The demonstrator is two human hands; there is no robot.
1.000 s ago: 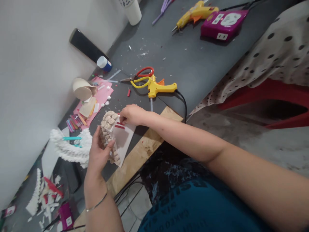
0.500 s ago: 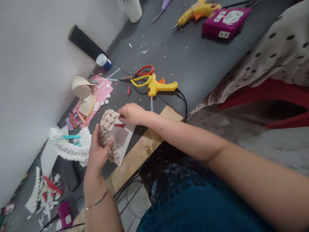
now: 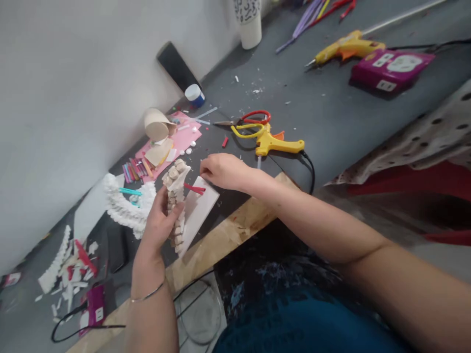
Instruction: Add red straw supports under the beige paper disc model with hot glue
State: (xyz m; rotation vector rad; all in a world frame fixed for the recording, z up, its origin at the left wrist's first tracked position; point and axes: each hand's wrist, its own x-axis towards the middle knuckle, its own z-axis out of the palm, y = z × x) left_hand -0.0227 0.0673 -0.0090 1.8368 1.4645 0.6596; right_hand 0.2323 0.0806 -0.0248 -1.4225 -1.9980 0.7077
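My left hand [image 3: 160,225] sits at eight o'clock from the middle of the view, turned palm-in with its fingers curled and thumb laid across toward three o'clock, gripping. My left forearm [image 3: 149,304] rises into it from seven o'clock. My right arm [image 3: 312,220] reaches in from four o'clock, slightly bent at the elbow, and my right hand [image 3: 222,171] hangs just left of centre, knuckles up, fingers curled toward nine o'clock.

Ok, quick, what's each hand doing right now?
Left hand: closed, holding the white card edged with beige discs.
Right hand: curled beside the red strip; cannot tell if it holds anything.
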